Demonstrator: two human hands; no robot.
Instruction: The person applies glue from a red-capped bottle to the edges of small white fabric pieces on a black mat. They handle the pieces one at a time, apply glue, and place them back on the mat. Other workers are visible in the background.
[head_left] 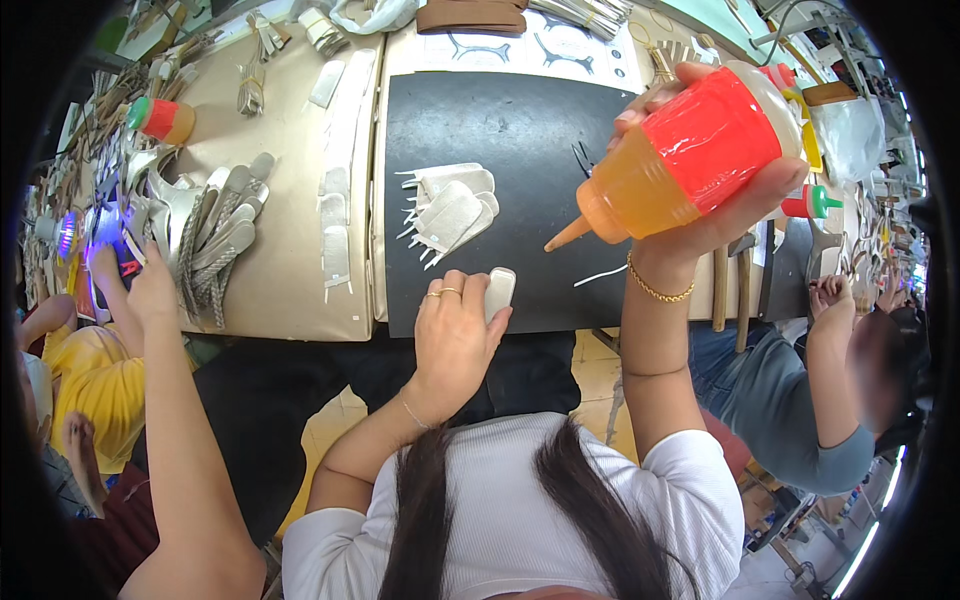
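Note:
My right hand (715,222) is raised over the right part of the black work mat (540,110), wrapped round a squeeze bottle (712,140). The bottle has a red label, amber liquid inside and an orange nozzle pointing down to the left, apart from the mat. At the mat's front edge my left hand (450,328) is closed on a small pale rounded tab (501,292), which sticks out beside the index finger. Beyond that hand lies an overlapping pile of pale rounded tabs (450,210) with thin strips at their left ends. A thin white strip (600,275) rests beneath the nozzle.
Left of the mat, a row of pale tabs (335,215) and a bundle of braided straps (215,235) lie on the tan table. A co-worker's hand (152,285) touches that bundle. Hammer handles (742,290) and another person (800,390) are at right.

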